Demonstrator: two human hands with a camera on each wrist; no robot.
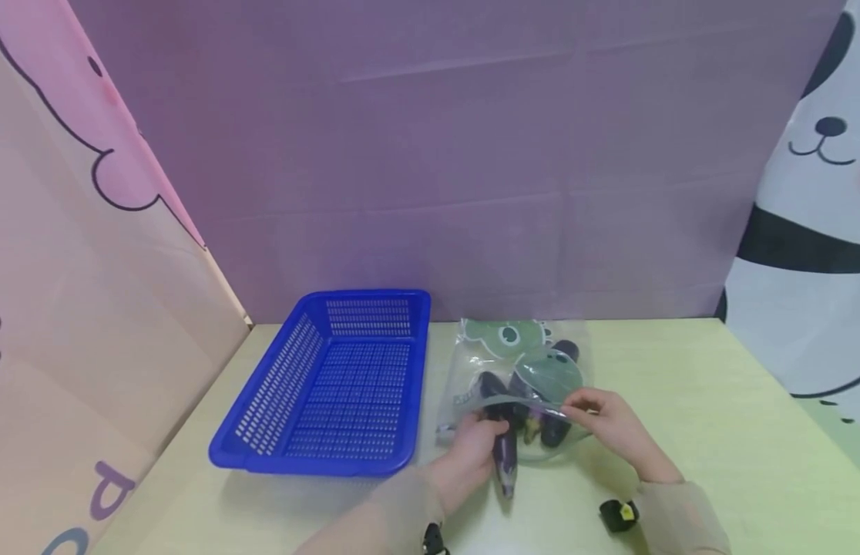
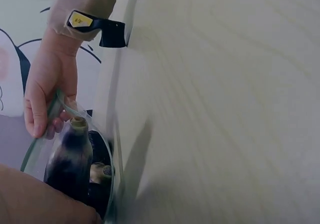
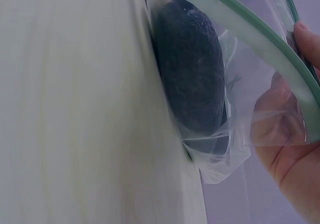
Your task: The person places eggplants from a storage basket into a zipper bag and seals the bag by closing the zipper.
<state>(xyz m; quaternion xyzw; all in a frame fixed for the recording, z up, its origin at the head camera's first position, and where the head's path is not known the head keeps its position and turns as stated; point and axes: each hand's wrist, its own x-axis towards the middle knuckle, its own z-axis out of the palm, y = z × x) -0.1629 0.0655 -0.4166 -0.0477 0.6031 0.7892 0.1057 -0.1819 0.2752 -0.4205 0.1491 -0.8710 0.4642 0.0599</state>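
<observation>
At the mouth of a clear zip bag [image 1: 465, 378] with green cartoon prints, my left hand [image 1: 471, 451] grips a dark purple eggplant [image 1: 505, 459]. The eggplant's pale stem end points toward me, while its far part lies inside the bag. My right hand [image 1: 606, 424] pinches the bag's rim on the right and holds it up, with thumb and fingers on the green zip strip [image 3: 270, 38] in the right wrist view. More eggplants [image 3: 192, 73] lie inside the bag. In the left wrist view the held eggplant [image 2: 70, 156] is partly covered by the left hand [image 2: 40, 199].
A blue slatted plastic basket [image 1: 354, 401] stands left of the bag on the pale wooden table [image 1: 680, 385]. Purple cloth [image 1: 471, 154] hangs behind the table, with printed cartoon cloths at both sides. Black straps [image 1: 619, 515] are on the wrists.
</observation>
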